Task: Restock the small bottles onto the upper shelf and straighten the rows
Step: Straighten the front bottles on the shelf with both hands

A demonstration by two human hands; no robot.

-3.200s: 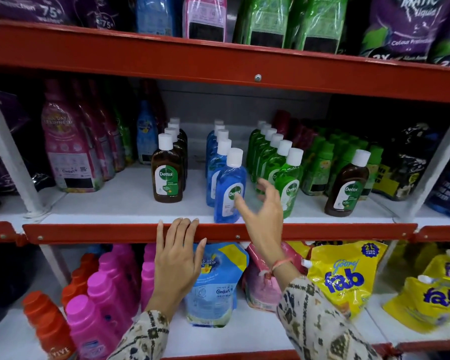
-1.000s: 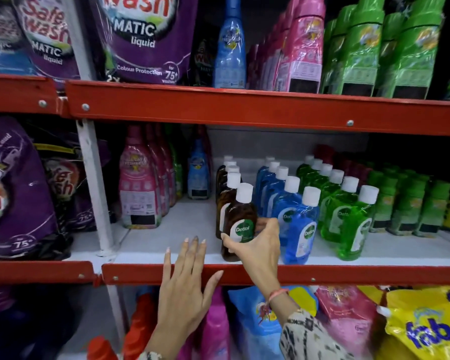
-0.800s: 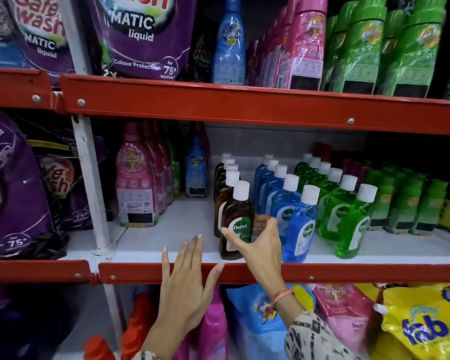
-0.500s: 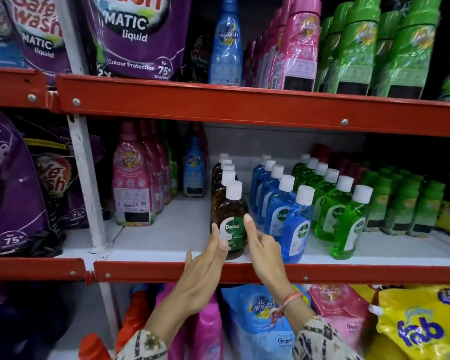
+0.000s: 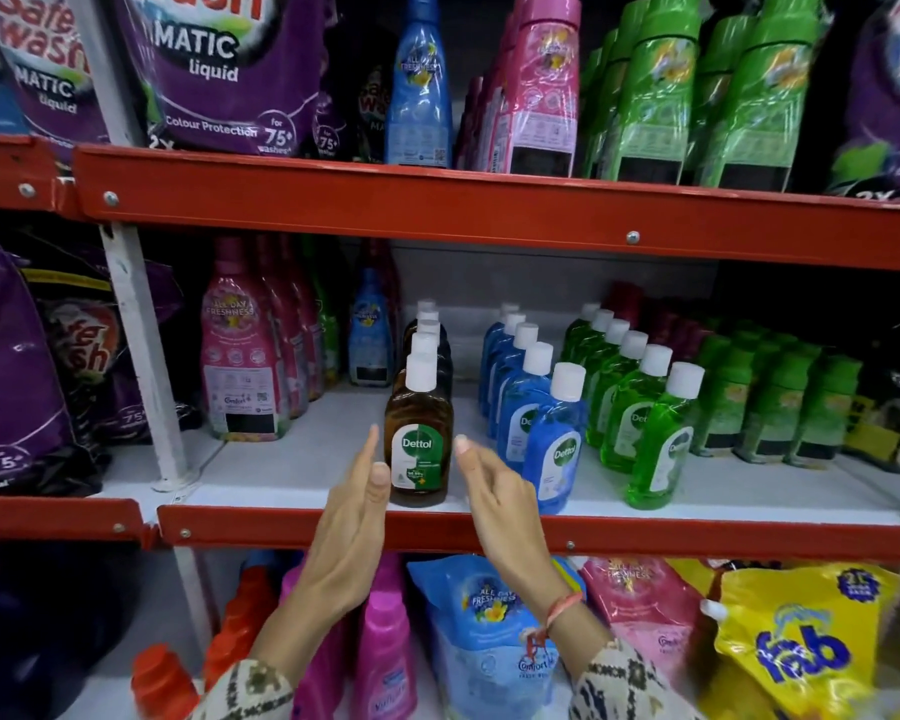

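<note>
- Shelf (image 5: 292,459): white deck with red front rail, carrying three straight rows of small bottles.
- Purple pouches (image 5: 17,356): far left, beyond the white upright (image 5: 141,366).
- Pink bottles (image 5: 240,366): left of the rows, well apart from them.
- Green-capped bottles (image 5: 770,402): packed right of the rows.
- Green row (image 5: 650,433) and blue row (image 5: 546,433): upright, close together.
- Brown row: front bottle (image 5: 419,444) upright near the rail, label forward.
- Left hand (image 5: 354,532): just left of that bottle, fingers straight and pressed together, not gripping; contact unclear.
- Right hand (image 5: 494,501): between brown and blue rows, fingers loosely curled, holding nothing, partly hiding the front blue bottle.
</note>
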